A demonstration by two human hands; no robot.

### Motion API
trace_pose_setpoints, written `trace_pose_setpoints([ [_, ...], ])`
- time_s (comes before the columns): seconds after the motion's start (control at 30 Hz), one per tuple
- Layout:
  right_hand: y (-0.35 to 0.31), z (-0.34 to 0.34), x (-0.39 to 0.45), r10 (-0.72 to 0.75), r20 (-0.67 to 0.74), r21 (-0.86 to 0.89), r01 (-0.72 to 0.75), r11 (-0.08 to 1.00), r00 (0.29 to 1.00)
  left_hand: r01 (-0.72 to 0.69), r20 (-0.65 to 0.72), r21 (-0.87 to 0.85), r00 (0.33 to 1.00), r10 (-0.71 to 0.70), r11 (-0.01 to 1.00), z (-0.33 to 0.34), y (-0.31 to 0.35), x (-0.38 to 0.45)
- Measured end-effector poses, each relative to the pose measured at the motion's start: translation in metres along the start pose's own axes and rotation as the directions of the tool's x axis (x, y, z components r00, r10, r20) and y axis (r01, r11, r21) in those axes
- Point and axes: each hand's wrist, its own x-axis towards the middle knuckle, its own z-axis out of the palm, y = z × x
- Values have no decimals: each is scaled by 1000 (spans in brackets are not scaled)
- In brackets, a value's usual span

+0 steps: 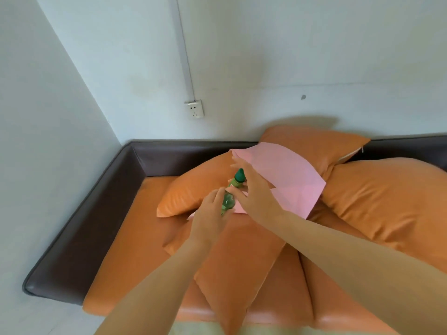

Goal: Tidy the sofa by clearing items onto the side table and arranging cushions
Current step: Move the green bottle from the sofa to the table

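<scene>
A small green bottle point(232, 189) with a green cap sits above the orange cushions on the sofa point(135, 228). My left hand point(210, 217) grips the bottle's lower part. My right hand point(254, 192) reaches over the bottle with fingers spread, its thumb near the bottle's neck and its fingertips on a pink sheet point(287, 177) that lies across the cushions. Several orange cushions are scattered on the seat: one at the left point(193, 187), one at the back point(314, 143), one at the right point(387, 204) and one in front point(239, 269).
The sofa has a dark brown frame point(79, 240) and stands in a corner between two pale walls. A wall socket point(194, 110) with a cable duct hangs above the sofa back. The side table is out of view.
</scene>
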Motion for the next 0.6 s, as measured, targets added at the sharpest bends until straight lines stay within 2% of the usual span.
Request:
trace_pose_setpoints([
  [0.13,11,-58,-27,122,-45,60,-119,991,992,16,5,-40,1000,-16,999,29,68,-2],
  [0.3,36,-145,-76,130,-73,62,-125,990,989,-48,50,-88,997,52,995,78,153,-6],
  [0.6,99,-325,-170,147,-103,-93,-157,983,984,-137,148,-80,978,147,987,185,334,-4],
])
